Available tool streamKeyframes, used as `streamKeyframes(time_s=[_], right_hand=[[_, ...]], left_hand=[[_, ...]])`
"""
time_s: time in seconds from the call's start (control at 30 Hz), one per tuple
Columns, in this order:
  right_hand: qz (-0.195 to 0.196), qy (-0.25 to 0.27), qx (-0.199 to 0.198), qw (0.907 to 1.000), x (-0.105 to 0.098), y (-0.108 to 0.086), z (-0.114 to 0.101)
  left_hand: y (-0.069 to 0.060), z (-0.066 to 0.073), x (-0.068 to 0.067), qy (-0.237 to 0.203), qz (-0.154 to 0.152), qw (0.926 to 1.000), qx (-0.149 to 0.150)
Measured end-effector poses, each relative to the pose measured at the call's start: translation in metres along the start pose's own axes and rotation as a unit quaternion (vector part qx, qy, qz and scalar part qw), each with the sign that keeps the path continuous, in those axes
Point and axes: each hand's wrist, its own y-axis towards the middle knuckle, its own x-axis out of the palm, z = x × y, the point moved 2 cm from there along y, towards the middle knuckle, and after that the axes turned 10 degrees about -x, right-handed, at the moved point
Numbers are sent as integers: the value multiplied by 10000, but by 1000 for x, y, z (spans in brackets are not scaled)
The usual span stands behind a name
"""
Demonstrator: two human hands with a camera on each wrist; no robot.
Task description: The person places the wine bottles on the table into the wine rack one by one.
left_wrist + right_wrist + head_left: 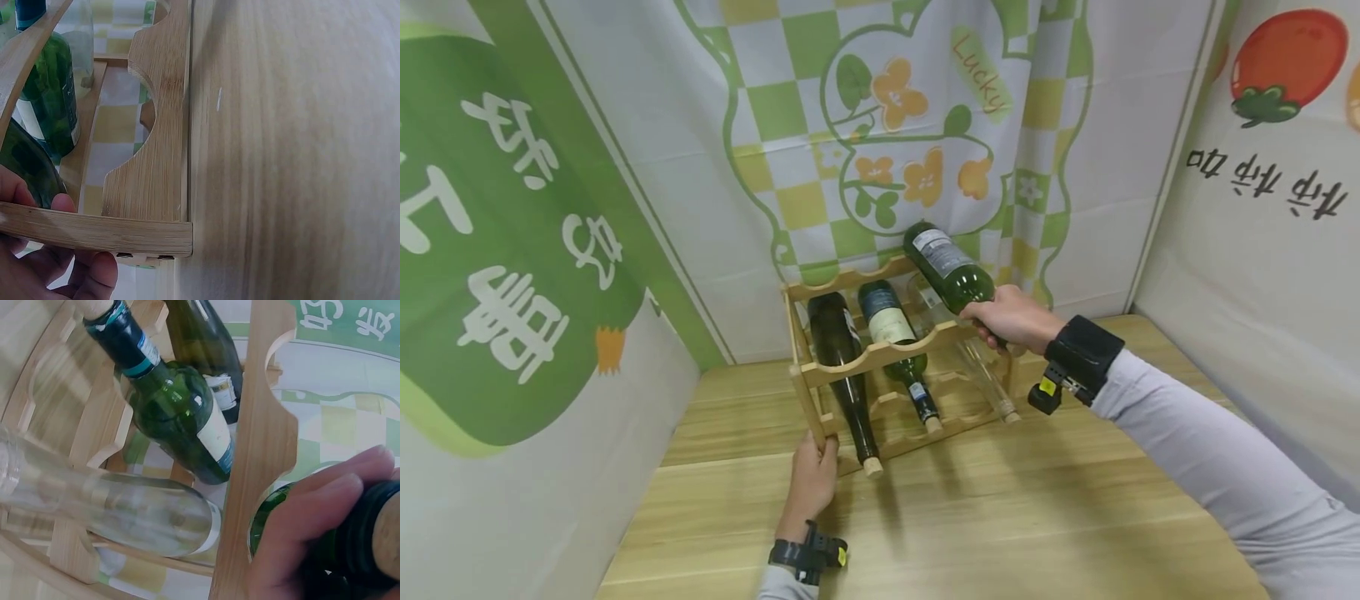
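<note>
My right hand (1015, 320) holds a green wine bottle (947, 265) by its neck, over the right end of the top tier of a wooden wine rack (880, 357). The bottle's base points to the back; whether it touches the rack I cannot tell. Its cork (389, 540) shows beside the curled fingers in the right wrist view. My left hand (811, 479) grips the rack's front left post (94, 231), fingers and thumb on either side. In the lower tier lie a dark bottle (831, 333), a green bottle with a cream label (889, 325) and a clear bottle (988, 379), corks forward.
The rack stands on a wood-grain table (925, 533). Close behind it hangs a checked green and yellow cloth (805, 108). Printed white walls (1247, 275) rise on both sides. Bottle necks stick out past the rack's front.
</note>
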Motion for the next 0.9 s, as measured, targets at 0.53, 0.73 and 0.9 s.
streamKeyframes(time_s=[0.53, 0.73, 0.9], right_hand=[[485, -1833, 43, 9819, 7, 13, 1], [363, -2738, -172, 9610, 12, 13, -8], [372, -3148, -234, 9481, 13, 12, -11]], left_hand=[[-2, 2, -1, 44, -27, 10000, 73], [-2, 1, -1, 110, 5, 9999, 42], [-3, 1, -2, 76, -48, 9999, 108]])
